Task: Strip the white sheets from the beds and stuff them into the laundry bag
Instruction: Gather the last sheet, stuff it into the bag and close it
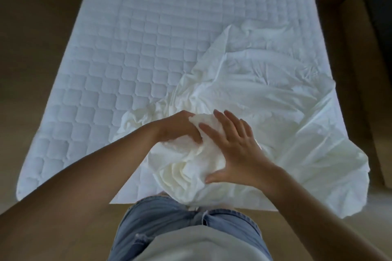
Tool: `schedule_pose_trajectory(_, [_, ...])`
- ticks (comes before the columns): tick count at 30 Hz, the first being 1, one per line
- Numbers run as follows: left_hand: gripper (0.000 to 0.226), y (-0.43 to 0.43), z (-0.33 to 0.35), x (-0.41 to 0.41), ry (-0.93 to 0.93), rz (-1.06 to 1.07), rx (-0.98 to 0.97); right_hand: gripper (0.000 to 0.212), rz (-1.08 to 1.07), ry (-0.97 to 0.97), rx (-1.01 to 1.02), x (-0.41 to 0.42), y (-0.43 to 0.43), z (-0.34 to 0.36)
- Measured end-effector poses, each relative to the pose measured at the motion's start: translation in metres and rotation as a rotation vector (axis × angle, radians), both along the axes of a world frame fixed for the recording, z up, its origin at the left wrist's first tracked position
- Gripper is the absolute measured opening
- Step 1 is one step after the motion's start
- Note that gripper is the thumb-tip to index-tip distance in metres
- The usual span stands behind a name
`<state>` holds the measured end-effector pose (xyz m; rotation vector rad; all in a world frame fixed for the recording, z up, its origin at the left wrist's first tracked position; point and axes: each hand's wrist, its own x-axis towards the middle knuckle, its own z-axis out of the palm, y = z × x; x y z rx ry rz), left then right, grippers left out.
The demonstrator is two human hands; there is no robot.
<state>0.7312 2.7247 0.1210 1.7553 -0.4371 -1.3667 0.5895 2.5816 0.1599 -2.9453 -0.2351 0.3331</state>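
1. Standing at the near end of a bed, a person looks down at both bare forearms reaching over the quilted mattress pad.
2. White sheet: pulled loose and crumpled, heaped over the near right part of the bed. One corner hangs off the right edge. The far and left parts of the pad lie bare.
3. Left hand: fingers curled into a wad of the sheet, gripping it, knuckles up.
4. Right hand: fingers straight and spread, palm laid flat on the same wad, thumb stretched out along its near side. It presses, it does not grasp.
5. The two hands meet at the wad, fingertips touching or nearly so; the bunched cloth sits just above the bed's near edge.
6. Blue jeans and a pale shirt hem show at the bottom.
7. Tan floor runs along both sides of the bed.
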Motion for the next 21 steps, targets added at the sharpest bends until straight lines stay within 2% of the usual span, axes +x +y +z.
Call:
schedule_pose_trajectory(3, [0.040,0.002,0.023,0.002,0.277,0.032,0.045,0.118,0.024,-0.137,-0.022,0.010,-0.013,0.013])
schedule_pose_trajectory(5, [0.038,-0.001,0.037,0.001,0.380,0.083,0.110,0.100,-0.002,-0.100,-0.016,0.026,-0.015,0.026])
schedule_pose_trajectory(6, [0.030,-0.003,0.044,0.001,0.362,0.111,0.125,0.088,-0.019,-0.040,-0.026,0.035,-0.017,0.027])
schedule_pose_trajectory(7, [0.026,-0.006,0.051,0.000,0.272,0.128,0.127,0.078,-0.055,0.014,-0.022,0.042,-0.019,0.027])
schedule_pose_trajectory(8, [0.030,-0.008,0.057,-0.003,0.121,0.141,0.117,0.070,-0.111,0.083,-0.005,0.048,-0.021,0.028])
schedule_pose_trajectory(10, [0.066,-0.009,0.071,-0.015,-0.273,0.071,0.125,0.055,-0.234,0.206,0.124,0.058,-0.025,0.031])
schedule_pose_trajectory(12, [0.115,-0.008,0.077,-0.038,-0.678,-0.242,0.218,0.036,-0.310,0.319,0.346,0.067,-0.031,0.030])
schedule_pose_trajectory(14, [0.143,-0.003,0.069,-0.060,-0.964,-0.498,0.338,0.019,-0.354,0.434,0.550,0.077,-0.037,0.028])
schedule_pose_trajectory(16, [0.146,0.005,0.052,-0.064,-1.099,-0.510,0.400,0.019,-0.391,0.545,0.670,0.084,-0.036,0.024])
schedule_pose_trajectory(18, [0.138,0.011,0.041,-0.054,-1.196,-0.467,0.387,0.029,-0.458,0.641,0.788,0.084,-0.030,0.015])
schedule_pose_trajectory(21, [0.119,0.014,0.036,-0.036,-1.170,-0.413,0.349,0.025,-0.578,0.711,0.937,0.083,-0.019,0.011])
